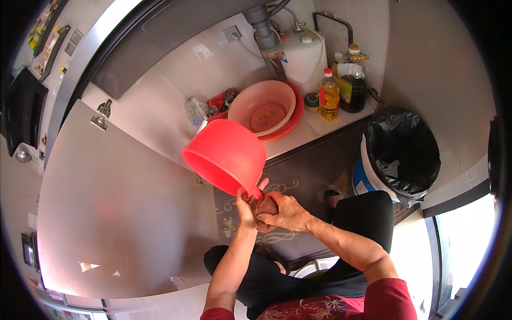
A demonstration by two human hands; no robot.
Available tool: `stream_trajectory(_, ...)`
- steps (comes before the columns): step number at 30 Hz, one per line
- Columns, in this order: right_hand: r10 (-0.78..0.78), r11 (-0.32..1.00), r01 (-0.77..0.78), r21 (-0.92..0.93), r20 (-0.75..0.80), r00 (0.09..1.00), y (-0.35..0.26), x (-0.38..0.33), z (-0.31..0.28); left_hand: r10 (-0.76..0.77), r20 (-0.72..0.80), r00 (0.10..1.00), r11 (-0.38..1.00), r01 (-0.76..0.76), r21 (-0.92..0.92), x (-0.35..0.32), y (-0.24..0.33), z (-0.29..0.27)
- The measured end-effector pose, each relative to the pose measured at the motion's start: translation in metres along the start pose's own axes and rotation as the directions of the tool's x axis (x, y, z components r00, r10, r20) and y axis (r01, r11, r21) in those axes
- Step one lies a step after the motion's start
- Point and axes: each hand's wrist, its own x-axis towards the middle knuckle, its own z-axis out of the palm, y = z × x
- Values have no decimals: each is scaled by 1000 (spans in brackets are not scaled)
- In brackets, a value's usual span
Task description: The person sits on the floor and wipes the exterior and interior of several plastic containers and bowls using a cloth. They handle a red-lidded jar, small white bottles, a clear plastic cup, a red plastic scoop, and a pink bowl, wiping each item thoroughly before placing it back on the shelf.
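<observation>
A red plastic dipper bowl (226, 154) is tilted with its mouth facing down-left, above a dark patterned floor. My left hand (246, 205) grips its short handle from below. My right hand (285, 210) wraps over the left hand and the handle end. Both forearms come up from the lower edge, with red sleeves at the elbows.
On a white ledge behind stand a pink basin (264, 106) nested in a red one, a small red tray (218, 101), oil bottles (329, 96), a dark bottle (353, 85) and a white tank (302, 56). A bin lined with a black bag (400, 152) stands right.
</observation>
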Motion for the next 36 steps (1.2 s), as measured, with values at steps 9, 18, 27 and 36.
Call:
stream_trajectory(9, -105, 969, 128, 209, -120, 987, -24, -14, -44, -97, 205, 974, 928, 164, -336, 14, 32, -15)
stream_trajectory(18, -802, 568, 403, -718, -370, 470, -32, 1, -19, -347, -20, 938, 888, 322, -328, -30, -6, 77)
stream_trajectory(27, -236, 846, 438, 305, -521, 820, -29, 27, -87, -594, 407, 694, 752, 659, -27, -47, -27, 17)
stream_trajectory(36, -65, 954, 173, 245, -393, 917, 23, 32, -26, -382, 417, 825, 827, 506, -243, -30, 6, -2)
